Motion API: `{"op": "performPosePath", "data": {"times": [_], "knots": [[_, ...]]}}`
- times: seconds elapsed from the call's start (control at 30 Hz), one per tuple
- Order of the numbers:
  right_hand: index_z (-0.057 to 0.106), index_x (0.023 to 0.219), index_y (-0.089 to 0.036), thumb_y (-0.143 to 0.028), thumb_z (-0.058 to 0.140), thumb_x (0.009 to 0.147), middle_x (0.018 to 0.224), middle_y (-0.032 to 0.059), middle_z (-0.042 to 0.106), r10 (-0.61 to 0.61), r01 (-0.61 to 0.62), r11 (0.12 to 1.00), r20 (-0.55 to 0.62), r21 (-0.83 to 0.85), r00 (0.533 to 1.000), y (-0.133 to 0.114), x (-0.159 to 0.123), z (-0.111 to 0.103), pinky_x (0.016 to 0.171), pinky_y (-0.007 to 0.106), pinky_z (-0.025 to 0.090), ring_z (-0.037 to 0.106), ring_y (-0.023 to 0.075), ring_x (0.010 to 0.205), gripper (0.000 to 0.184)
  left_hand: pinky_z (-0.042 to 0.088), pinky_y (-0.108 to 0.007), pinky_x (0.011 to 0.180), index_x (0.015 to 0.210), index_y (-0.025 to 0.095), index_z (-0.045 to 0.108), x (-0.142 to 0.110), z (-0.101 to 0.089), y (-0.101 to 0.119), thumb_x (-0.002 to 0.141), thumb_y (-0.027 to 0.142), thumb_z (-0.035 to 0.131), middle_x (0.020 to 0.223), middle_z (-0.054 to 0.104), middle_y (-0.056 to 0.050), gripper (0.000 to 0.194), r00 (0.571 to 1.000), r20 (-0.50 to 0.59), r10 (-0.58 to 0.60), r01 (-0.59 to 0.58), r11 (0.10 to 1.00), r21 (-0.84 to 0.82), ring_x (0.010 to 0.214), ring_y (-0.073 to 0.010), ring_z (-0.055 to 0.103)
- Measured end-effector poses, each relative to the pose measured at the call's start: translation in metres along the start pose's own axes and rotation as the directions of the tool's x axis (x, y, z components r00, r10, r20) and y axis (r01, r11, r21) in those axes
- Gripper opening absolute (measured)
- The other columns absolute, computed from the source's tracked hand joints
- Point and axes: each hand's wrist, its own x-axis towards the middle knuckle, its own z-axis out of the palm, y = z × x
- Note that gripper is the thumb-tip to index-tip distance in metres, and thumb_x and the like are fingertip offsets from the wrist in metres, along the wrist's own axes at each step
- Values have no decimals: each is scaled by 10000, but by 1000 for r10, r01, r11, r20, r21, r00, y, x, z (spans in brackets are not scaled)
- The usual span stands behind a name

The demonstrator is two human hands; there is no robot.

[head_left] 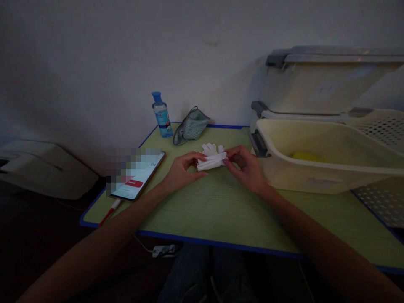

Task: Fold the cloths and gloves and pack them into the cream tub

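Gloves point(212, 160), white, are gripped at their folded edge by left hand point(185, 170) and right hand point(246, 168), above the middle of the table point(202, 210), between phone point(139, 176) and basket point(328, 168).

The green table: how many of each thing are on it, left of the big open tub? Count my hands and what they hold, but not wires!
Bottle: 1
Bag: 1
Phone: 1
Glove bundle: 1 (can't tell if one glove or two)
Left hand and right hand: 2
Total: 6
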Motion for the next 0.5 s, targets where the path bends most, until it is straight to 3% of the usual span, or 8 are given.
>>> {"op": "performPosePath", "data": {"times": [0.23,0.4,0.5], "knots": [[485,919,-216,-303,595,767,903,34,589,25,-26,1000,69,14,997,-1,-1,0,731,296,516,600,132,796,207,496,-300,742,705,155,688,3,-1,0,563,209,733,871,664,-63,158,994,-106,16,-12,999,37,859,-164,615],[543,879,-206,-241,563,800,1000,83,615,-123,167,967,222,-194,967,-4,1,-6,745,322,507,594,179,927,89,497,-296,740,712,161,704,3,-1,-2,589,216,718,858,662,-59,136,992,-119,31,-19,995,96,837,-158,615],[560,816,-200,-197,534,813,943,83,626,-168,255,920,288,-299,943,-3,3,-9,786,348,486,590,198,944,27,491,-277,704,704,166,706,3,0,-2,586,193,719,838,661,-53,122,991,-118,67,-53,991,120,809,-151,612]]}}
